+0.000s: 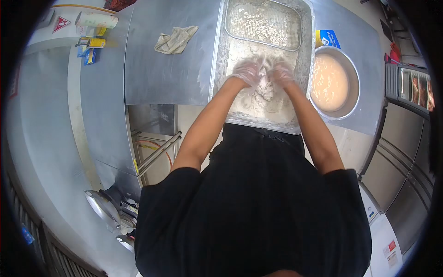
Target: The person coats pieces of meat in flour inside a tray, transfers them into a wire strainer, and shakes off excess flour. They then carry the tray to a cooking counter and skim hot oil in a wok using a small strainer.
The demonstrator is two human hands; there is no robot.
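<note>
My left hand (249, 72) and my right hand (280, 73), both in clear plastic gloves, are low over white flour (240, 53) in a deep metal tray (217, 69). Motion smears their fingers, which are dusted with flour, so I cannot tell whether they grip anything. Between and just below the hands is a heap of lumpy, flour-coated pieces (264, 91), their kind hidden by the coating. A wire mesh basket (301, 34) rests at the tray's far end, with pale crumbs scattered on its mesh.
Right of the tray stands a round metal pot (354, 83) of pale orange liquid with strips in it. A blue and yellow packet (328, 38) lies behind it. A crumpled cloth (176, 40) is on the steel counter (161, 78) at left. Metal pans (104, 210) are at lower left.
</note>
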